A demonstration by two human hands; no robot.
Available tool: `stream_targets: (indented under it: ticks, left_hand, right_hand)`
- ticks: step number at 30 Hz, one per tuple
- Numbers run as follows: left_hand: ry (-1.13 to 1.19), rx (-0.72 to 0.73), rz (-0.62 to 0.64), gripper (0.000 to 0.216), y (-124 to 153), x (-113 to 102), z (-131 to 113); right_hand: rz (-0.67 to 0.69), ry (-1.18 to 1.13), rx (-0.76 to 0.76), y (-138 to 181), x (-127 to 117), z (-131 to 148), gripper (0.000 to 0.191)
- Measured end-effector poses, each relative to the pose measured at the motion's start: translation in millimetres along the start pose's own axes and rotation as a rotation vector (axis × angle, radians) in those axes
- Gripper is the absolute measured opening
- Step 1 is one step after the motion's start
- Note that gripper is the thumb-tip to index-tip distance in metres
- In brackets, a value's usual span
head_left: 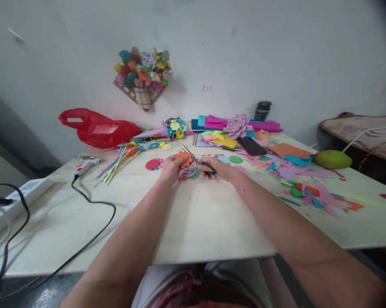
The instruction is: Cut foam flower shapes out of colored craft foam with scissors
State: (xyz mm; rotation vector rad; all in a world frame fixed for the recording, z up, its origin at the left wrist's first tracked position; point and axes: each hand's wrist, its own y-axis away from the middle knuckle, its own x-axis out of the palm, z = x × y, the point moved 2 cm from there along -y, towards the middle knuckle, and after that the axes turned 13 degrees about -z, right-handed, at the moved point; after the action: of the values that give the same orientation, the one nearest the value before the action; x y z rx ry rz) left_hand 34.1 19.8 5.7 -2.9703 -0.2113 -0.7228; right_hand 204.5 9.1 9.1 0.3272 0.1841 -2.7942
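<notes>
My left hand (172,168) pinches an orange flower cut-out (184,159) with a scalloped edge. In my right hand (220,167) is a pair of scissors (208,168) with black handles, its blades slanting up and left beside the orange flower. Below the hands lie a green round piece (195,174) and some small pink scraps. A red scalloped cut-out (152,164) rests left of my left hand, overlapping a pink one. Beyond my right hand are a light blue cut-out (224,158) and a green oval (235,159).
Left: a red plastic bag (99,130), a glue gun (86,163) with a black cord, and a power strip (22,194). Coloured sheets, a phone (252,146) and a purple flower (238,126) lie at the back. Scraps (317,194) and a green oval object (333,159) sit right.
</notes>
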Motion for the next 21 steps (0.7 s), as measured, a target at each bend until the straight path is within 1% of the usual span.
stream_targets:
  ticks: [10,21]
  left_hand:
    - [0.009,-0.002,0.009,0.027,-1.9,-1.3,1.5]
    - [0.005,0.001,-0.016,0.027,-3.9,-2.6,2.7]
  right_hand:
    - [-0.017,0.031,0.0,-2.6,0.4,-4.7,0.026]
    - [-0.037,0.012,0.024,0.0,2.3,1.7,0.026]
